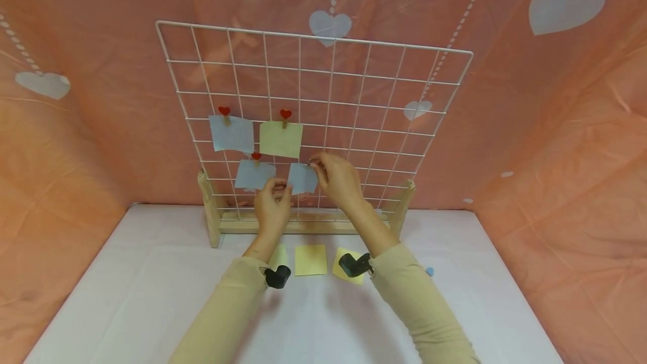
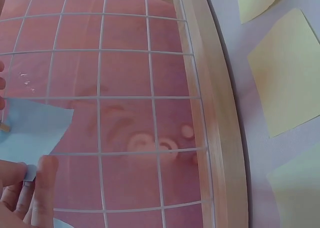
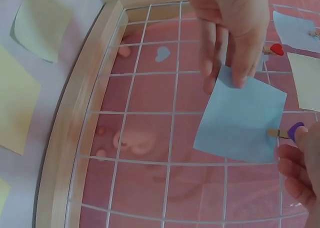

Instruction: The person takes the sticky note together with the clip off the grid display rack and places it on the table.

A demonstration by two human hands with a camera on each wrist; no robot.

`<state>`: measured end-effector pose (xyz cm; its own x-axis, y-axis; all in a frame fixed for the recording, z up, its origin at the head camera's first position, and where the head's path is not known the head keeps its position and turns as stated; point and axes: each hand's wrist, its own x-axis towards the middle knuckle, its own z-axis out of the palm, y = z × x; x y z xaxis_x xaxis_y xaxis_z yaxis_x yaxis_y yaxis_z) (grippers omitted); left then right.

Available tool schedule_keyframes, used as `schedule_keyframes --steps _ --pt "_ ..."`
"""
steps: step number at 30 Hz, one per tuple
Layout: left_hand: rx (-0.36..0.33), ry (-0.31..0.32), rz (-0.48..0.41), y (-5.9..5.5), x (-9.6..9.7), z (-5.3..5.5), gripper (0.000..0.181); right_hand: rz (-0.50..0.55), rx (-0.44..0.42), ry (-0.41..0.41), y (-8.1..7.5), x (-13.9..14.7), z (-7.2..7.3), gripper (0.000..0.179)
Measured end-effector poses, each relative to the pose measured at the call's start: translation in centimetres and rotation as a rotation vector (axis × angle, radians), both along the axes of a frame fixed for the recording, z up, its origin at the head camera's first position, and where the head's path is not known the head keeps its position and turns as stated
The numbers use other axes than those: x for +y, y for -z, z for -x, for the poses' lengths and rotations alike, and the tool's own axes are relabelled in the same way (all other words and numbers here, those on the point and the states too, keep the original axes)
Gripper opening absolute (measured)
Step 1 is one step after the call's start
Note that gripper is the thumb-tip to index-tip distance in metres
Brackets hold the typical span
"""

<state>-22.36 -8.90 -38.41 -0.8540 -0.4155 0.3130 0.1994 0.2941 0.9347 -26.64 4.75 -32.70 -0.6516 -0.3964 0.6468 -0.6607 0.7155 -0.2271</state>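
Note:
A light blue sticky note point(image 1: 301, 178) is held up against the white wire grid point(image 1: 349, 128). My left hand point(image 1: 273, 204) pinches the note's lower left corner between thumb and fingers. At the opposite upper edge, my right hand point(image 1: 341, 178) grips a small wooden clothespin with a purple heart point(image 3: 295, 130). In the right wrist view the peg's wooden tip overlaps the note's edge, close to a grid wire. Just left of this note hangs another blue note point(image 1: 253, 174) under a red-heart clothespin point(image 1: 256, 157).
Higher on the grid, red-heart pegs hold a blue note point(image 1: 231, 133) and a pale yellow note point(image 1: 281, 139). A wooden base point(image 1: 313, 228) supports the grid. On the white table point(image 1: 151, 274) lie several yellow notes point(image 1: 310, 260) and a small blue piece point(image 1: 429, 271) by the right sleeve.

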Motion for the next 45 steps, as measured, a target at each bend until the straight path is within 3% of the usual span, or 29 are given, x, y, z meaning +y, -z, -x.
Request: schedule_keyframes --steps 3,5,13,24,30,33,40,45 --pt "0.018 0.013 -0.013 0.1 -0.1 0.1 0.015 -0.022 0.058 -0.003 -0.1 0.0 0.1 0.014" --pt "0.024 0.014 -0.006 0.2 -0.2 0.1 0.015 -0.005 0.044 -0.012 0.0 0.0 0.3 0.014" --pt "-0.008 -0.021 0.008 0.5 -0.8 -0.7 0.013 0.222 -0.087 -0.082 0.5 0.7 0.5 0.015" --pt "-0.047 0.0 -0.015 1.3 -1.7 -1.5 0.014 0.415 -0.071 -0.105 2.0 0.7 0.6 0.011" --pt "-0.064 -0.005 -0.024 2.2 -3.1 -2.4 0.015 0.612 -0.142 -0.135 3.2 0.7 0.6 0.013" --pt "-0.11 -0.036 0.005 2.7 -3.9 -3.0 0.015 0.68 -0.171 -0.138 3.6 0.6 0.4 0.015" --pt "-0.128 -0.031 -0.057 3.3 -5.2 -3.9 0.017 0.699 -0.141 -0.105 1.3 0.3 -1.7 0.009" --pt "-0.127 -0.03 -0.072 3.3 -5.9 -4.4 0.018 0.798 -0.225 -0.146 1.6 -0.1 -0.8 0.01"
